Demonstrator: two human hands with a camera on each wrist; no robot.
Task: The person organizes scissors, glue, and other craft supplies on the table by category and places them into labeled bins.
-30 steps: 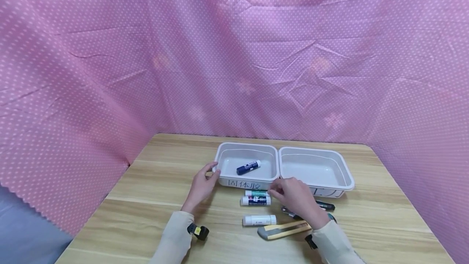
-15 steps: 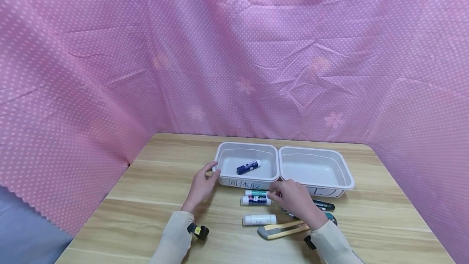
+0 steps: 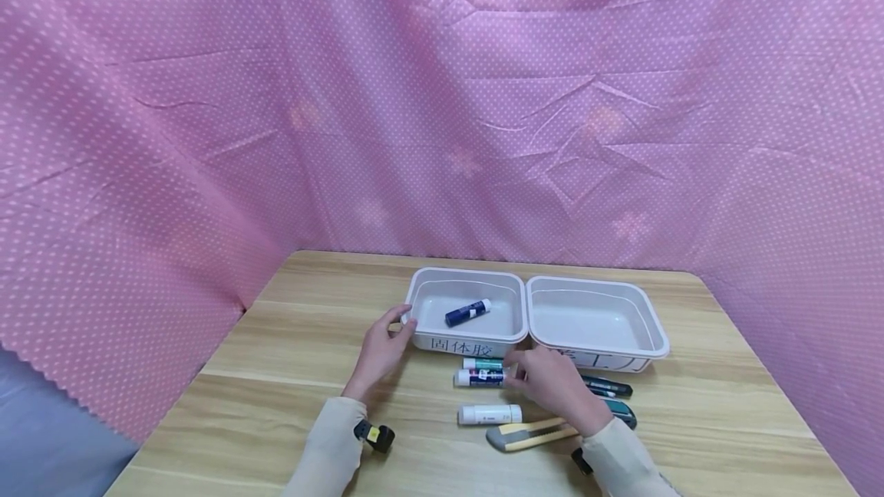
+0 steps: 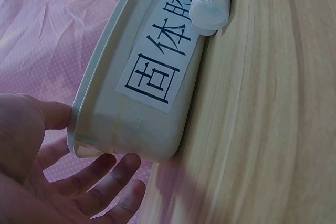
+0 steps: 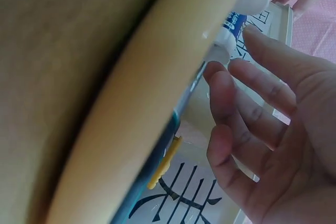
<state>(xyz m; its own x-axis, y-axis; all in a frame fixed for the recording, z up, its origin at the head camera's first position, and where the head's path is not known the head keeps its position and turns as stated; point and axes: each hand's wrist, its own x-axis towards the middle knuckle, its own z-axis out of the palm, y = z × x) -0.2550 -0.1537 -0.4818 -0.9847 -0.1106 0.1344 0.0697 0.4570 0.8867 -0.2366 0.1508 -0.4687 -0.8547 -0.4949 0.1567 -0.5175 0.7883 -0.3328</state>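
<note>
My left hand (image 3: 380,351) holds the left end of a white plastic box (image 3: 431,337), thumb and forefinger at its rim (image 4: 79,95). A navy glue stick (image 3: 467,314) lies inside that box. In front of it, my right hand (image 3: 552,378) has its thumb and bent fingertips beside the cap end of another navy glue stick (image 3: 479,378); the right wrist view shows a gap between thumb and fingers. Just behind lies a green-labelled glue stick (image 3: 483,363), partly covered. Nearer is a white glue stick (image 3: 489,414).
A second white box (image 3: 615,359) stands against the first one's right side. Utility knives lie below and beside my right hand: a yellow one (image 3: 532,433), a teal one (image 3: 621,411) and a black one (image 3: 608,386). Pink dotted cloth (image 3: 483,98) hangs behind the table.
My right hand has shifted slightly down toward the cap end of the navy glue stick, uncovering more of the right box's label. My left hand stays at the box.
</note>
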